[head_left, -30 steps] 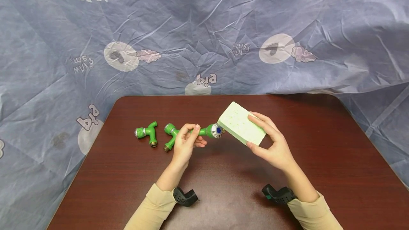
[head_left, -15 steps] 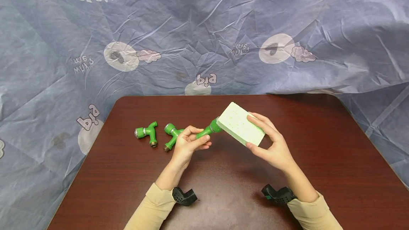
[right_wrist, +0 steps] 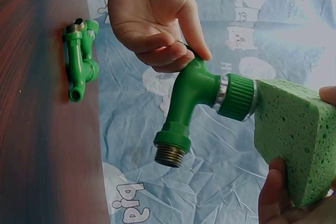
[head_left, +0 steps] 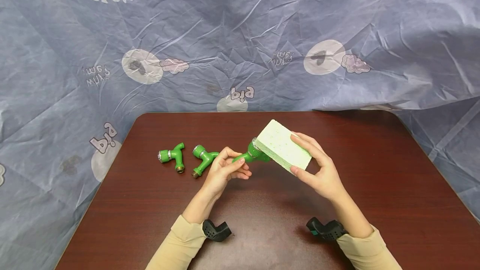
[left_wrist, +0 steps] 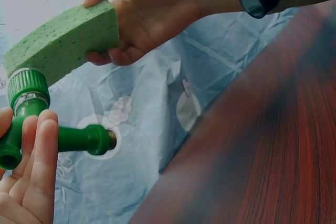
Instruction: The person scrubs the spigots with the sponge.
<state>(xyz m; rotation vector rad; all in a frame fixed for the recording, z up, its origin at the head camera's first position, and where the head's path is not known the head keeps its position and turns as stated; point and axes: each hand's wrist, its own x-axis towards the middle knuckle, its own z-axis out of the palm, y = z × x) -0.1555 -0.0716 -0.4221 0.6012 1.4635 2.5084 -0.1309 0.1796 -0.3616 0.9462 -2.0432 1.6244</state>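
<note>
My left hand (head_left: 220, 174) pinches a green plastic tap (head_left: 255, 150) by its spout end, above the table. A light green sponge (head_left: 283, 145) is gripped between the thumb and fingers of my right hand (head_left: 322, 176). The round end of the tap's ribbed knob (right_wrist: 237, 97) touches the sponge's face in the right wrist view; that contact is hidden from the head view. The brass threaded inlet (right_wrist: 169, 156) points away from the left hand. In the left wrist view the sponge (left_wrist: 63, 40) lies against the knob (left_wrist: 29, 86).
Two more green taps lie on the dark red-brown table (head_left: 150, 220) to the left: one tap (head_left: 175, 156) farther left, another tap (head_left: 204, 160) just beside my left hand. A blue-grey printed cloth (head_left: 240, 45) hangs behind the table's far edge.
My left hand has turned the tap, so its knob end, earlier facing the head camera, now meets the sponge. The tap shifted slightly right. My right hand and the sponge stayed almost still.
</note>
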